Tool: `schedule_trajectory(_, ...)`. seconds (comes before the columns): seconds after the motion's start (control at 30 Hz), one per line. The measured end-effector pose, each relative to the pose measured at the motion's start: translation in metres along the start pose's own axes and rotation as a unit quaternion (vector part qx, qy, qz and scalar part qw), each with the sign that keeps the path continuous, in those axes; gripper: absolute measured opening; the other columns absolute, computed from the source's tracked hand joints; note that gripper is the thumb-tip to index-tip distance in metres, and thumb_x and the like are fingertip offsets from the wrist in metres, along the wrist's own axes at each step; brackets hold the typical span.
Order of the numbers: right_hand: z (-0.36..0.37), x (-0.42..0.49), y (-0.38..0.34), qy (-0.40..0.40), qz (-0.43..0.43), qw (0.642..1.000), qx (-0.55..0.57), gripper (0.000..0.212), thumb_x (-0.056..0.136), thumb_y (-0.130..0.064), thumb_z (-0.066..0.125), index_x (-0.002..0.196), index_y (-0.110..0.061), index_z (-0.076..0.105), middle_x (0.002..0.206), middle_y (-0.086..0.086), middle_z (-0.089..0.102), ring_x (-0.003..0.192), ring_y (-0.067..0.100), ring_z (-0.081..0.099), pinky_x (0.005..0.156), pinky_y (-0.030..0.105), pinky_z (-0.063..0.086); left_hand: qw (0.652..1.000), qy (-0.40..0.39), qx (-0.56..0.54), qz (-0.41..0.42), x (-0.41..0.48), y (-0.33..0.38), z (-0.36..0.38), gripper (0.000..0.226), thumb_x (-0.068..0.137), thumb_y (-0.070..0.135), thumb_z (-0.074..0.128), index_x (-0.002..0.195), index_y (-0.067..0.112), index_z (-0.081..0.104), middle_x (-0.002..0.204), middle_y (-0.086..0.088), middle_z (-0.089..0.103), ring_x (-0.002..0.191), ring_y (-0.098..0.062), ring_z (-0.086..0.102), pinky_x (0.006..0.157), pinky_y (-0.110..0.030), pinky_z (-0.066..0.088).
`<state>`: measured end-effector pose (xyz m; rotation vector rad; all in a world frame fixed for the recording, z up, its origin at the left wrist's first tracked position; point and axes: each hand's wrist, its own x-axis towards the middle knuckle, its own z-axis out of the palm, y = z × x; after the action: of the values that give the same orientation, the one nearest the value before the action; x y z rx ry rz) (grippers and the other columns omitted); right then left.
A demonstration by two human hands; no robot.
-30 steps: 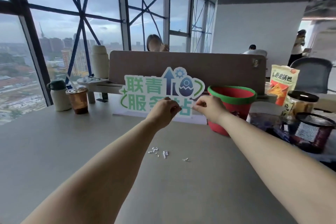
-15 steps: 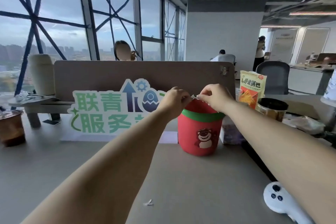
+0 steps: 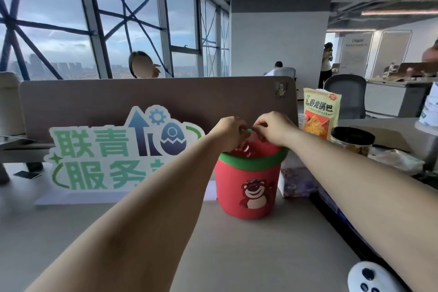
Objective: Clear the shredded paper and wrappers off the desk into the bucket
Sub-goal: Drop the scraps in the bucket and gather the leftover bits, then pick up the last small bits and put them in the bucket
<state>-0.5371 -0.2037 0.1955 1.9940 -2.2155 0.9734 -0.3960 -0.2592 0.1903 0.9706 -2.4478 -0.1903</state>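
A red bucket [image 3: 246,187] with a green rim and a bear picture stands on the grey desk [image 3: 237,256], right of centre. Both my hands hover over its mouth, fingertips meeting. My left hand [image 3: 231,130] has its fingers curled downward, and white bits of shredded paper [image 3: 245,148] show just beneath them inside the rim. My right hand [image 3: 272,127] pinches its fingertips together beside the left. No shreds show on the visible part of the desk.
A green and white cut-out sign [image 3: 113,156] leans on the brown divider [image 3: 142,99] left of the bucket. A purple packet [image 3: 298,184], a snack bag [image 3: 320,114] and a black-lidded jar [image 3: 352,141] stand to the right. A white controller [image 3: 372,278] lies at the bottom right.
My hands carried the shreds rightward from in front of the sign to the bucket and dipped lower over its mouth. My view swung right and closer, so the shreds on the desk dropped out of sight.
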Motion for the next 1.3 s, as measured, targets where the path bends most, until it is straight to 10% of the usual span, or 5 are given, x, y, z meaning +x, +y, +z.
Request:
schedule_trajectory(0.47, -0.015, -0.015, -0.016, -0.048, 0.013, 0.998, 0.037, 0.028, 0.094, -0.009, 0.039, 0.108, -0.008, 0.064, 0.108, 0.013, 0.068, 0.102, 0.028, 0.062, 0.092, 0.040, 0.049, 0.997, -0.044, 0.046, 0.054, -0.018, 0.010, -0.020, 0.034, 0.090, 0.013, 0.044, 0.120, 0.020, 0.060, 0.118, -0.004, 0.063, 0.108, -0.024, 0.055, 0.081, -0.023, 0.037)
schedule_trajectory(0.97, -0.002, -0.135, -0.116, -0.066, -0.063, 0.995, 0.042, 0.021, 0.089, -0.020, 0.052, 0.101, -0.011, 0.067, 0.109, 0.008, 0.068, 0.101, 0.023, 0.060, 0.089, 0.034, 0.046, 0.994, 0.067, 0.001, -0.082, -0.215, -0.044, -0.075, 0.029, 0.090, 0.028, 0.055, 0.118, 0.023, 0.059, 0.130, -0.003, 0.058, 0.114, -0.024, 0.057, 0.096, -0.031, 0.045)
schedule_trajectory(1.3, 0.125, -0.239, -0.143, -0.304, -0.054, 0.951, 0.002, 0.051, 0.089, -0.037, 0.055, 0.135, -0.017, 0.043, 0.144, 0.004, 0.045, 0.131, 0.020, 0.043, 0.105, 0.025, 0.032, 0.963, -0.031, 0.041, -0.264, -0.403, -0.123, -0.050, 0.053, 0.088, 0.044, 0.054, 0.137, 0.027, 0.042, 0.154, 0.000, 0.029, 0.139, -0.021, 0.033, 0.113, -0.035, 0.029)
